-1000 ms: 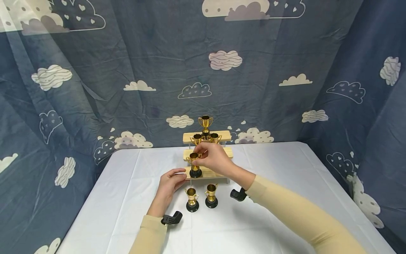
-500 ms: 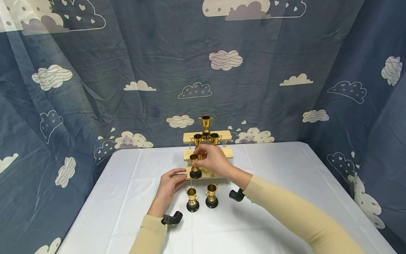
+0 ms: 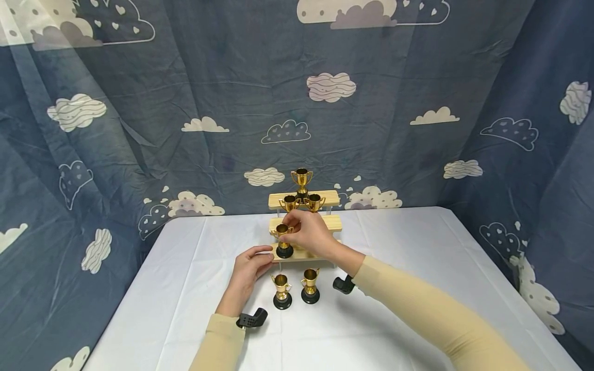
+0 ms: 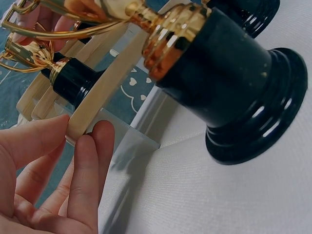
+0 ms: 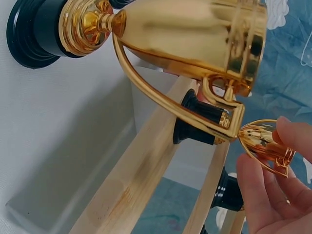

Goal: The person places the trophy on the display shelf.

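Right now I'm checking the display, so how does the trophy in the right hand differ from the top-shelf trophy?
The held trophy is pinched by the right hand; no hand touches the top-shelf trophy. The held trophy is toward the left end of the lowest shelf; the top-shelf trophy stands near its shelf's middle. Both are upright, gold, two-handled cups with black bases.

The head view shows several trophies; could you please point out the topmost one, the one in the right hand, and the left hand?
Topmost trophy [image 3: 302, 179]: head view, on its gold cup.
Held trophy [image 3: 284, 251]: head view, on its black base.
Left hand [image 3: 248, 266]: head view, on the middle of the hand.
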The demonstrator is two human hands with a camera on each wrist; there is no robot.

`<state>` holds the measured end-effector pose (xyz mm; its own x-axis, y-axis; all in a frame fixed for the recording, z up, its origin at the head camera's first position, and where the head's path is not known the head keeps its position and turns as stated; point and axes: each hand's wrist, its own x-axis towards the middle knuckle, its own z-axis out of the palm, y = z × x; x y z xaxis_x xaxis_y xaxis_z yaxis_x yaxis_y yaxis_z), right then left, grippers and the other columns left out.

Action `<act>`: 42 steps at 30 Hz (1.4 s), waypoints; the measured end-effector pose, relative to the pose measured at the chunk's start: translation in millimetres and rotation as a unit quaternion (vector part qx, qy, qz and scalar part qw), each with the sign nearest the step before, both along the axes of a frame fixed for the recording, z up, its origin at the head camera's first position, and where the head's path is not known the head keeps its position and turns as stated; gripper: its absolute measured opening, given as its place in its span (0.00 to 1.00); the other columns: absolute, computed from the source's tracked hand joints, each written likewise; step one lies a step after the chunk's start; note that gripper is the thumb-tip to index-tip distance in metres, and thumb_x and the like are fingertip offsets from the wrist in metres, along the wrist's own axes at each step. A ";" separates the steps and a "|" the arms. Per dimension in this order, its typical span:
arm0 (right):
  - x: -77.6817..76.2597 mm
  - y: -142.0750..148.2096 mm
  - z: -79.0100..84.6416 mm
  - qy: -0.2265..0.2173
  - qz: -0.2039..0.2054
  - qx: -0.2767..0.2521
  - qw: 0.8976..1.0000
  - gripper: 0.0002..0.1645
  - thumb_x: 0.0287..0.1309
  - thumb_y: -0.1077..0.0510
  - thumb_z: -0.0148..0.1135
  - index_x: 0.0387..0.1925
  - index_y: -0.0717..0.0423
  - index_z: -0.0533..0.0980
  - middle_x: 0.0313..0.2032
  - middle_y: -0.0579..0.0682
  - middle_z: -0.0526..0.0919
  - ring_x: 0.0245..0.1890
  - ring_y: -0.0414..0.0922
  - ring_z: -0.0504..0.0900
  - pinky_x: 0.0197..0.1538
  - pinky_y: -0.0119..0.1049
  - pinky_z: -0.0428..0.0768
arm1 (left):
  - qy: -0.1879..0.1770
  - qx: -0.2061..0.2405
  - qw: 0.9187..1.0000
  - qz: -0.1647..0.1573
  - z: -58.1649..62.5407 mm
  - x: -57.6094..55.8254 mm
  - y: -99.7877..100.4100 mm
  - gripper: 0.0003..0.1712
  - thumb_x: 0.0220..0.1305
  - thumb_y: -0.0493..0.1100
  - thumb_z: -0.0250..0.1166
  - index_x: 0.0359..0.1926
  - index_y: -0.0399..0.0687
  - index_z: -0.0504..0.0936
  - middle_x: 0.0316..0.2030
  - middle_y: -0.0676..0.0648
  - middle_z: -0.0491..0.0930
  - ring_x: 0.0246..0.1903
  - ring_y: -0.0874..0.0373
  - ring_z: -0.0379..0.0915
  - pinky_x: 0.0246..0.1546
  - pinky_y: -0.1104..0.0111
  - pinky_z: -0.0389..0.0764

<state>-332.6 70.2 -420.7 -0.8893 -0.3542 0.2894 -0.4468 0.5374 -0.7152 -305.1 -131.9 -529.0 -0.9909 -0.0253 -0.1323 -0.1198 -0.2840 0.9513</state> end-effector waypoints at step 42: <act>-1.3 -6.3 -3.2 0.006 -0.014 -0.001 1.000 0.22 0.48 0.51 0.81 0.44 0.47 0.81 0.40 0.42 0.85 0.34 0.37 0.82 0.40 0.32 0.83 | 0.003 0.007 1.000 -0.004 1.3 0.6 0.0 0.20 0.59 0.29 0.70 0.53 0.29 0.81 0.50 0.35 0.80 0.39 0.51 0.85 0.47 0.63 0.86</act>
